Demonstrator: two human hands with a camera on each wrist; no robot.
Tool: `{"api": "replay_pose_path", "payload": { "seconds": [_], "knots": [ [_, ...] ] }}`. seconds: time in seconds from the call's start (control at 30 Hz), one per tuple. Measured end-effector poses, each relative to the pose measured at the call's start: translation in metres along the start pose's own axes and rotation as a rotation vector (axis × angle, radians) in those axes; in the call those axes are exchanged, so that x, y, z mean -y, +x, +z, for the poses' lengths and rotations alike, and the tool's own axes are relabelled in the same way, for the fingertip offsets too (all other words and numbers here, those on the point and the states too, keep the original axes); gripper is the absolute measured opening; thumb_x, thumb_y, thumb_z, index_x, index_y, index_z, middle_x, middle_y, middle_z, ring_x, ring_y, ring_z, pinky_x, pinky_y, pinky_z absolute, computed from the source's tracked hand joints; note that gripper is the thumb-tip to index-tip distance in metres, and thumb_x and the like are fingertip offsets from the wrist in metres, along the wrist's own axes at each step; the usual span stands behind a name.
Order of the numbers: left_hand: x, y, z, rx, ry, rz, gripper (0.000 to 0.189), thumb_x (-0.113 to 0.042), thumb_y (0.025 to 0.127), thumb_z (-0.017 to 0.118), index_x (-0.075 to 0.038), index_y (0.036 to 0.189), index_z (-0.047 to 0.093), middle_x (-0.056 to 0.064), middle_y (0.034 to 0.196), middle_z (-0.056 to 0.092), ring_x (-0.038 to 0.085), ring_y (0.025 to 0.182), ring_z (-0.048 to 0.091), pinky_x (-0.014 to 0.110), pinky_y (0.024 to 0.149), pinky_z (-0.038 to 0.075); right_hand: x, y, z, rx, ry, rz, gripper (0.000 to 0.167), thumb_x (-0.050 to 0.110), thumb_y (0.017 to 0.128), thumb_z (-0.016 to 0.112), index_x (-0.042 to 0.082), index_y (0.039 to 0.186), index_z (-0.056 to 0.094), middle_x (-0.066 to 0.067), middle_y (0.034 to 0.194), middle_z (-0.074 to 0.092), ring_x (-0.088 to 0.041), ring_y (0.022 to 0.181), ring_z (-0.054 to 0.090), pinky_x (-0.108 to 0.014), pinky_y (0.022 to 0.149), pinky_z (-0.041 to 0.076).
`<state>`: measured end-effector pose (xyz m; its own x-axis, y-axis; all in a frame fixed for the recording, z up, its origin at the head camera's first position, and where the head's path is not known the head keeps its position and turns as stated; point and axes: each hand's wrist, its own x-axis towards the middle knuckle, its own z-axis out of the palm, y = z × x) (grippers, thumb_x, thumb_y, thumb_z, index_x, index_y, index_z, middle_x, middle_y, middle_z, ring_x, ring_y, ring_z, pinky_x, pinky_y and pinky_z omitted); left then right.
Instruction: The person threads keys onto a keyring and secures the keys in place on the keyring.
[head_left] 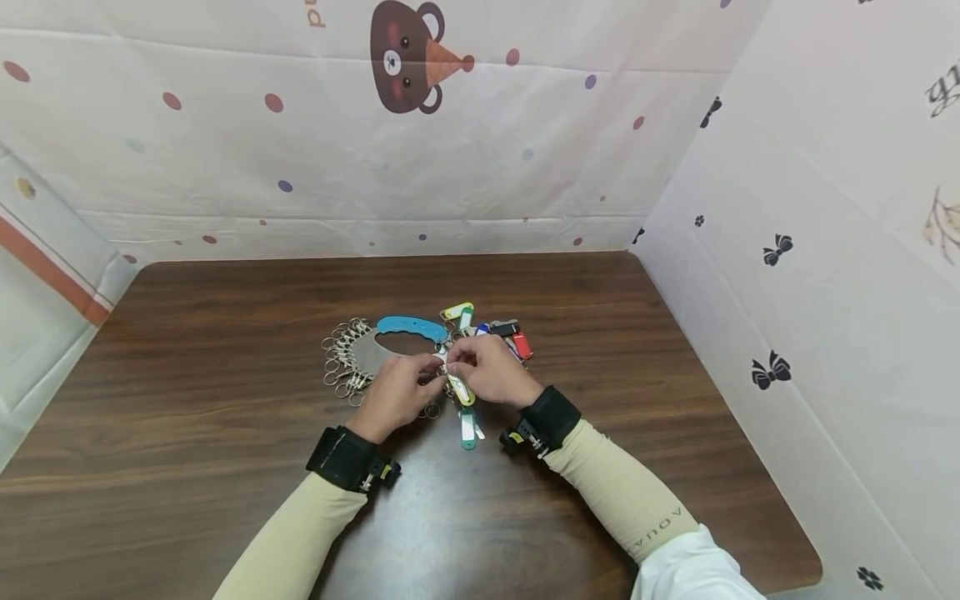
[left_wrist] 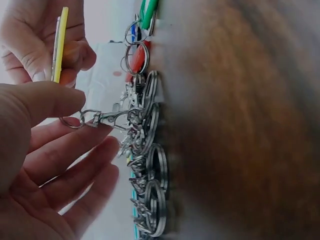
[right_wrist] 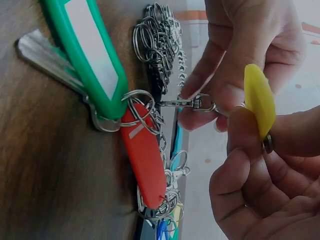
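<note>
A flat grey key ring holder [head_left: 369, 356] with a blue grip [head_left: 405, 324] lies on the table, many swivel clasps and split rings [left_wrist: 159, 162] around its edge. My left hand [head_left: 397, 390] pinches the split ring [left_wrist: 71, 123] of one raised swivel clasp [left_wrist: 107, 117] between thumb and index finger; its other fingers are spread. Just beside it, my right hand [head_left: 491, 371] pinches a yellow key tag [right_wrist: 260, 97] between thumb and fingers. A metal piece [right_wrist: 268, 143] shows behind the tag, mostly hidden. Whether the tag is on that split ring I cannot tell.
Near the hands, a green tag [right_wrist: 95, 60] with a key [right_wrist: 50, 60] and a red tag [right_wrist: 145, 155] hang from rings. Yellow, green, blue and black tags [head_left: 504, 328] lie at the holder's right side. Patterned white cloth walls [head_left: 480, 167] border the brown table [head_left: 225, 350].
</note>
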<state>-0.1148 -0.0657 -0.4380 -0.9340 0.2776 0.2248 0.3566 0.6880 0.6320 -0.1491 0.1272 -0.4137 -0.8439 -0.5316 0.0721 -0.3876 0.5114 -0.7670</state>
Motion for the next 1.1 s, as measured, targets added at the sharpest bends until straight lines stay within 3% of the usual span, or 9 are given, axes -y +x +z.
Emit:
{"api": "replay_pose_path", "payload": {
  "seconds": [0.3,0.57,0.9,1.1],
  "knots": [
    [0.0004,0.0008,-0.0003,-0.005,-0.066,-0.014,0.021,-0.012,0.092,0.077,-0.009,0.113,0.073,0.011,0.107,0.081,0.026,0.1,0.079,0.044,0.086,0.063,0.0003,-0.0006,0.0005,-0.001,0.007,-0.003,0.009,0.008,0.1,0.068,0.008,0.094,0.075,-0.004,0.083,0.068,-0.013,0.074,0.057,-0.023,0.066,0.046],
    [0.0004,0.003,-0.003,0.048,-0.107,-0.044,0.022,-0.012,0.093,0.076,-0.005,0.114,0.075,0.012,0.107,0.081,0.026,0.1,0.078,0.044,0.087,0.063,-0.0002,0.0006,0.0003,0.013,0.0,-0.047,0.01,0.005,0.098,0.069,0.008,0.091,0.075,-0.003,0.082,0.07,-0.01,0.074,0.058,-0.022,0.067,0.048],
    [0.0031,0.0032,-0.0037,0.04,-0.008,-0.012,0.019,-0.018,0.093,0.079,-0.007,0.108,0.08,0.008,0.098,0.081,0.022,0.09,0.077,0.04,0.079,0.063,-0.0003,-0.0002,0.0007,0.032,-0.004,-0.04,0.011,0.004,0.097,0.069,0.009,0.089,0.074,-0.002,0.08,0.068,-0.011,0.073,0.057,-0.022,0.067,0.047],
    [0.0031,0.0037,-0.0033,0.035,-0.061,0.002,0.024,-0.011,0.091,0.079,-0.005,0.114,0.075,0.012,0.102,0.081,0.025,0.094,0.079,0.04,0.082,0.064,-0.0003,0.0008,0.0001,0.022,0.0,-0.02,0.011,0.006,0.098,0.069,0.01,0.089,0.074,-0.002,0.079,0.066,-0.011,0.072,0.057,-0.023,0.066,0.046]
  ]
}}
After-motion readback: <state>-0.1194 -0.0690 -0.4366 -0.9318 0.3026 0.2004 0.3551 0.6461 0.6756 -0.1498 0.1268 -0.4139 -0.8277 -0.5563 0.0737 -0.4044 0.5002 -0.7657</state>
